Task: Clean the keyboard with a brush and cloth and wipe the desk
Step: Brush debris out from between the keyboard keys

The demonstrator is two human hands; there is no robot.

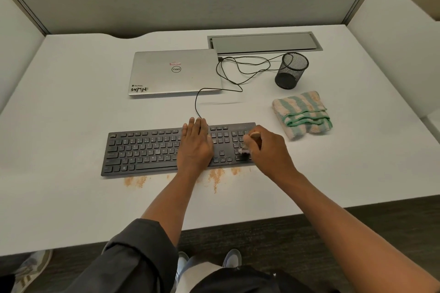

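The black keyboard lies flat near the front of the white counter, its cable looping back toward the closed silver laptop behind it. The person's left hand rests flat across the keys right of the middle, fingers straight and together, its grip loose and holding nothing. The right hand is over the number pad end, its grip curled tight round a small brush; the wooden handle pokes out above the fingers and the bristle end touches the keys below them.

Orange-brown crumbs are scattered in patches on the counter just along the keyboard's front edge. The green and cream striped cloth lies folded to the right of the keyboard, close by but not touching it.

Behind the cloth stands a black wire-mesh pen cup, upright; from here I can see down to its dark bottom and nothing is in it. Behind that, set into the counter, is a long grey cable tray with its lid down.
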